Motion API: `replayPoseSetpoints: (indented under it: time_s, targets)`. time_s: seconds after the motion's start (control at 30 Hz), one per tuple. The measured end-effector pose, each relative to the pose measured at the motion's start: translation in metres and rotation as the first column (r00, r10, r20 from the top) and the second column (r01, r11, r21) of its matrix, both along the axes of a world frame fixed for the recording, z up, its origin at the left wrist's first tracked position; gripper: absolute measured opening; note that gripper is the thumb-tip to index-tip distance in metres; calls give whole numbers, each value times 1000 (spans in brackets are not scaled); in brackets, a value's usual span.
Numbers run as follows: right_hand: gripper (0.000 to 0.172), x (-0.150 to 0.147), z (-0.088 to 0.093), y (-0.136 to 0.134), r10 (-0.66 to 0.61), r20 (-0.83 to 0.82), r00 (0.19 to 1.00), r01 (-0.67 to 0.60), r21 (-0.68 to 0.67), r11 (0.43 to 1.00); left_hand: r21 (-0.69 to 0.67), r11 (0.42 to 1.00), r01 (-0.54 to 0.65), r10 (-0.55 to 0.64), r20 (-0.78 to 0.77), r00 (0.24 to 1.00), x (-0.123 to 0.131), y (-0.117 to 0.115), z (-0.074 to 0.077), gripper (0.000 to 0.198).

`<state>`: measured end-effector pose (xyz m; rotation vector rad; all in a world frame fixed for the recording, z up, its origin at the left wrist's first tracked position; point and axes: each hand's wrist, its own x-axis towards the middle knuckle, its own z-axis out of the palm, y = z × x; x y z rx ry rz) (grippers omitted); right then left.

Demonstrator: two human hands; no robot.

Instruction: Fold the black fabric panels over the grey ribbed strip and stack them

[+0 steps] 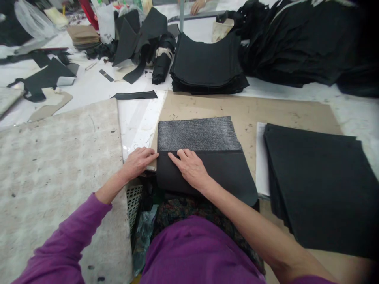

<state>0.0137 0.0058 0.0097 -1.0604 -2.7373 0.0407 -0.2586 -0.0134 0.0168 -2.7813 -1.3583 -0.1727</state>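
Observation:
A black fabric piece (225,173) lies in front of me on the brown cardboard sheet (266,110), overlapping a grey ribbed piece (198,134) along its far edge. My right hand (191,167) lies flat on the black piece, fingers stretched toward the seam where the two pieces meet. My left hand (139,159) rests at the left edge of the pieces with its fingers extended, fingertips touching the corner. Neither hand holds anything.
A stack of black cut pieces (319,185) lies at the right, another stack (207,63) at the back. A grey felt pad (59,165) covers the left. Black scraps and rolls clutter the far table. Another person's hand (197,6) shows at the top.

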Motion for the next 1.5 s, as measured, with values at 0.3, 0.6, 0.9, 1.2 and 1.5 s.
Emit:
replayPoseSetpoints:
  time_s: [0.3,0.6,0.9,1.2,1.5]
  targets:
    - [39,6,-3,-3,-20,-56,998,21,26,999,107,984,-140,134,62,989,64,-11,-13,31]
    - [44,146,-8,1,-253,5,967,253,-13,967,60,980,-189,187,45,981,70,-3,-10,28]
    - [26,169,19,11,-308,-9,951,308,79,948,-139,974,-180,205,193,960,75,6,9,12]
    - [27,116,57,-1,145,-81,986,-152,-79,985,-593,771,232,389,727,566,58,-21,33,40]
    - [31,273,120,-1,-581,-444,682,509,-282,813,-604,763,-229,512,349,785,71,-2,4,68]
